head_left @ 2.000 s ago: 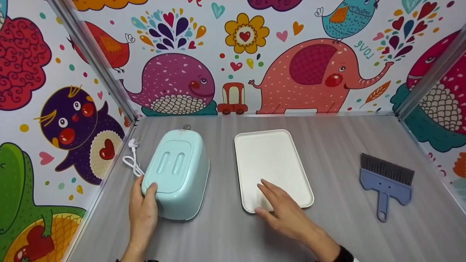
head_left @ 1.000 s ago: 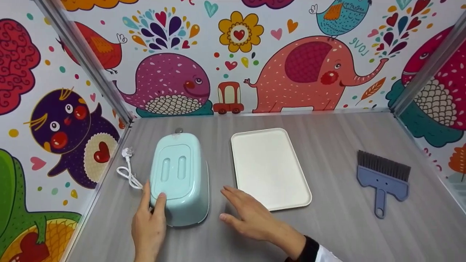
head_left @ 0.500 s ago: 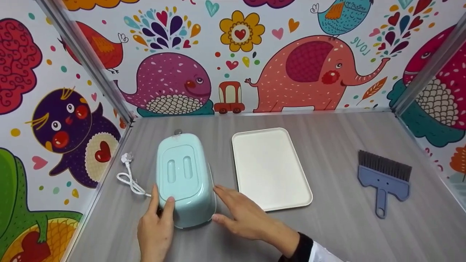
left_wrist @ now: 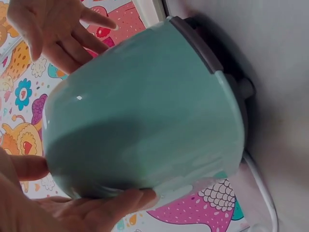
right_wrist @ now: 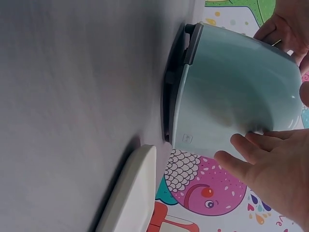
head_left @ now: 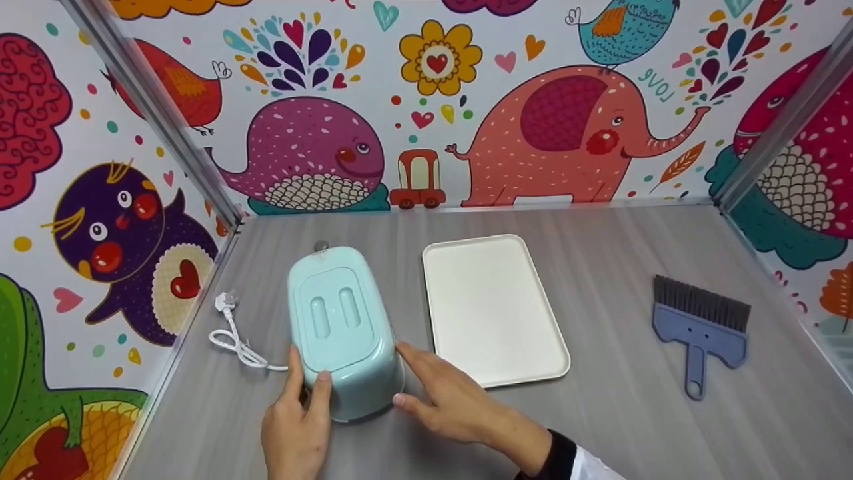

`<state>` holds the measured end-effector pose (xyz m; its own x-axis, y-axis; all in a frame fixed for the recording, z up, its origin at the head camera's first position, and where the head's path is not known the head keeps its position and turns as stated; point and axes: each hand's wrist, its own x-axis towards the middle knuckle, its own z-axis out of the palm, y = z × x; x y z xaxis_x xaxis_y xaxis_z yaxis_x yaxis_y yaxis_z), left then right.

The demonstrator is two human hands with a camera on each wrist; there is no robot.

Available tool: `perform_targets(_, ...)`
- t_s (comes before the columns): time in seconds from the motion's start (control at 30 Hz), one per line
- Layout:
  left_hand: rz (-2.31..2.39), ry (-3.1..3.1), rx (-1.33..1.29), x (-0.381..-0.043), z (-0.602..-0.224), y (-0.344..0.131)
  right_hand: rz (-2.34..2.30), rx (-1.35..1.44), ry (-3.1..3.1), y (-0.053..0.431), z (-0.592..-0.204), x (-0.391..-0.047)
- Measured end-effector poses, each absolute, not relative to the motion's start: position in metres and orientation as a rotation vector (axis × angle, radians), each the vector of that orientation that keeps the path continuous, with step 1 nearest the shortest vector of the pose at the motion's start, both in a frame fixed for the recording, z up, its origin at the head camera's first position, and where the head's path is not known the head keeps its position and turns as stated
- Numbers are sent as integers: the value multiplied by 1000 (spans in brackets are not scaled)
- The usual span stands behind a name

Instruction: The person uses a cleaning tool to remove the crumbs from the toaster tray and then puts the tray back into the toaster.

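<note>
My left hand [head_left: 296, 423] grips one toaster [head_left: 340, 327], right hand [head_left: 456, 400] straight-fingered against it, one tray [head_left: 493, 307] beyond, one brush [head_left: 700, 331] farther right

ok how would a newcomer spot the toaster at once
On the grey table, look left of the cream tray. The toaster is between left hand and right hand: mint green, rounded, grooved on top, the only thing here with a power cord.

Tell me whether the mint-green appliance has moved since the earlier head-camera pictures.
Yes. In the head view the mint-green appliance has shifted right, closing some of the gap to the white tray, which has stayed put.
</note>
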<state>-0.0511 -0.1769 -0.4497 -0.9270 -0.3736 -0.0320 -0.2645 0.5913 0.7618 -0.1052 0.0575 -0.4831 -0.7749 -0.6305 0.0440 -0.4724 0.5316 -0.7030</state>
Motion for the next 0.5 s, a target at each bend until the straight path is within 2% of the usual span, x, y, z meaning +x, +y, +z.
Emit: perform_targets(0.5, -1142, -2697, 476, -44, -450, -158, -1140, -873, 2573, 66, -485, -106)
